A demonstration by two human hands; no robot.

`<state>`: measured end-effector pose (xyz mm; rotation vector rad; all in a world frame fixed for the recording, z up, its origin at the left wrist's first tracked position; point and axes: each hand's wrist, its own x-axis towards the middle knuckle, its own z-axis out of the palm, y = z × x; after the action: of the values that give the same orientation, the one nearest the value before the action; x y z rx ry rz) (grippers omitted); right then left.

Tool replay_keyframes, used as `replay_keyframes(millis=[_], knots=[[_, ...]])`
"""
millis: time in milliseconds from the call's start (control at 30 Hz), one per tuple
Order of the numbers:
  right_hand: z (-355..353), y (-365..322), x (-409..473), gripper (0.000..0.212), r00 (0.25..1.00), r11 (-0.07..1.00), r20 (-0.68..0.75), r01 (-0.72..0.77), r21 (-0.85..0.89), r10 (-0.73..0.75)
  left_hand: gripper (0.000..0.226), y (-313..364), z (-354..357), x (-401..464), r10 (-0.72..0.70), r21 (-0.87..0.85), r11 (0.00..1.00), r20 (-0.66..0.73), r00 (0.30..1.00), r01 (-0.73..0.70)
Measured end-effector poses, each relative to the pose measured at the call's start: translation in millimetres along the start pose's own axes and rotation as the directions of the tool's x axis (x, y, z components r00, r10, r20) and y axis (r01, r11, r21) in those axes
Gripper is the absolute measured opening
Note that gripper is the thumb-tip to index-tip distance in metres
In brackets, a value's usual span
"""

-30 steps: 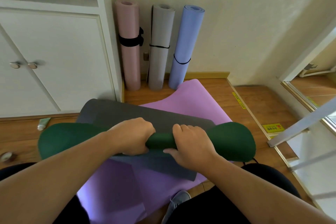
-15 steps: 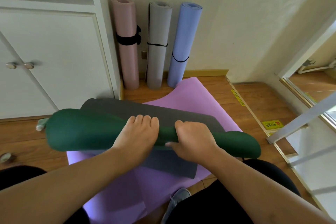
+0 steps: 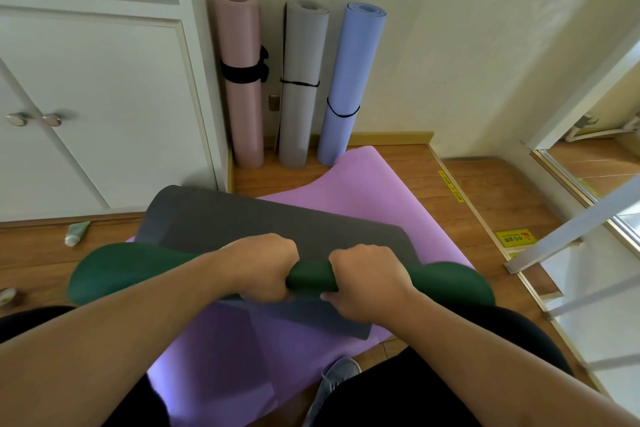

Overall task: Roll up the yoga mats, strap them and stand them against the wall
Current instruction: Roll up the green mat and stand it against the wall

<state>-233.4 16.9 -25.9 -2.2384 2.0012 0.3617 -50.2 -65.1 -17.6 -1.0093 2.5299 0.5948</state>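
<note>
On the wooden floor (image 3: 485, 191), over flat grey and purple mats, the left hand (image 3: 263, 267), flat half a second ago, again clenches the green mat (image 3: 311, 276) beside the gripping right hand (image 3: 367, 276), tightening the roll.

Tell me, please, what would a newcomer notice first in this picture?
First, the left hand and right hand squeezing the middle of a dark green mat in the foreground, above a grey mat and a purple mat on the floor. Behind, three rolled, strapped mats stand against the wall: pink, grey and blue.
</note>
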Motion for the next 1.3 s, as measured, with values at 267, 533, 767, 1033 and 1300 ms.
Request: replay_keyframes(millis=[267,533,767,1033,1300], knots=[[2,10,24,0.011,0.978,0.959,0.206,-0.062,0.278,0.004,0.042,15,26,-8,-0.043,0.329,0.93,-0.342,0.939,0.162],[-2,16,20,0.027,0.965,0.955,0.252,-0.003,0.298,-0.076,0.009,15,22,2,-0.097,0.304,0.938,-0.23,0.968,0.167],[9,7,1,0.063,0.998,0.997,-0.002,0.07,-0.022,-0.07,0.014,1,-1,10,-0.04,-0.002,0.999,-0.003,0.999,0.04],[4,14,20,0.005,0.984,0.975,0.168,0.014,0.221,-0.052,0.026,4,6,1,-0.058,0.065,0.996,-0.056,0.997,0.061],[-4,23,26,0.024,0.972,0.952,0.236,-0.058,0.302,-0.015,0.016,13,23,4,-0.125,0.207,0.961,-0.258,0.958,0.181]])
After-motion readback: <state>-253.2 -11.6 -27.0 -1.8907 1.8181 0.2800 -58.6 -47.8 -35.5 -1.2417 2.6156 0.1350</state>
